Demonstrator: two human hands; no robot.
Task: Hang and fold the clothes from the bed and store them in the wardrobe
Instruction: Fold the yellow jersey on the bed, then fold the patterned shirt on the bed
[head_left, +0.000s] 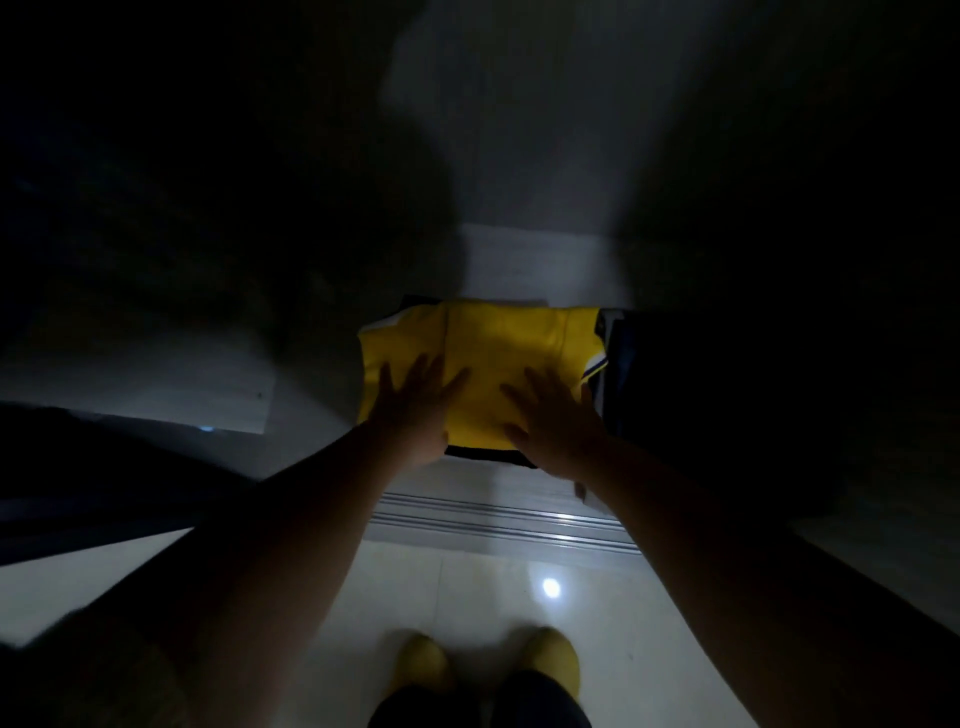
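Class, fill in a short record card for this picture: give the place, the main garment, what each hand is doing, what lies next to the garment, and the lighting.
Place: dim wardrobe shelf, sliding-door track below it
Main garment: folded yellow garment with dark trim, lying flat on the shelf
Left hand: fingers spread, pressing flat on the garment
Right hand: fingers spread, pressing flat on the garment
Beside it: dark folded clothes to the right, details too dim to tell
Floor: glossy pale tiles, yellow footwear
Lighting: very low

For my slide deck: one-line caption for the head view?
Both hands, left and right, press flat on a folded yellow garment on a dim wardrobe shelf.
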